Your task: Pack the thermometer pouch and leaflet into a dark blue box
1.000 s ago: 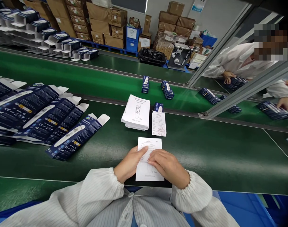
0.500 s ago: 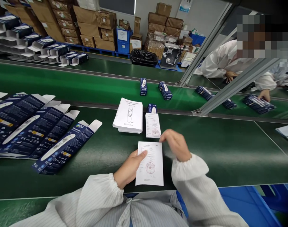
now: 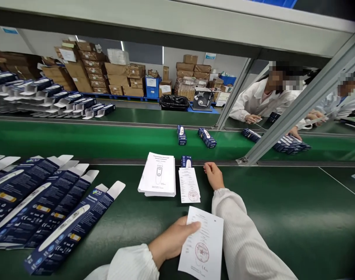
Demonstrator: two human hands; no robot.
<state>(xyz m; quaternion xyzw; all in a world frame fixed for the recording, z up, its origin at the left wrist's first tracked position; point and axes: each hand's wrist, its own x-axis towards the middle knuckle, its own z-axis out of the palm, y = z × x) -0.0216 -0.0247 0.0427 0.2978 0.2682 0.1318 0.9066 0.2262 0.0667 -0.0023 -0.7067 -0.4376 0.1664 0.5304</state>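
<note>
My left hand (image 3: 177,237) grips a white printed sheet (image 3: 205,245) with a round red stamp, thumb on top and fingers underneath. Whether a booklet lies beneath the sheet, I cannot tell. Just right of a small blue box (image 3: 186,161) is my right hand (image 3: 214,175), its fingers half bent and apart, with nothing visible in them. A pile of stamped slips (image 3: 189,186) leans against that box and covers its lower part. To the left of the slips sits a stack of white manuals (image 3: 157,175) with a thermometer drawing on the cover.
Flat blue thermometer cartons (image 3: 66,225) with raised white flaps lie at left. Closed boxes (image 3: 207,138) sit on the green conveyor (image 3: 131,136). A metal post (image 3: 294,101) slants up at right. Beyond it, a co-worker in white (image 3: 261,97) handles boxes.
My right hand has moved forward, from the near edge of the slips to beside the blue box. The left hand has shifted the sheet rightward and tilted it. The camera view has tipped upward.
</note>
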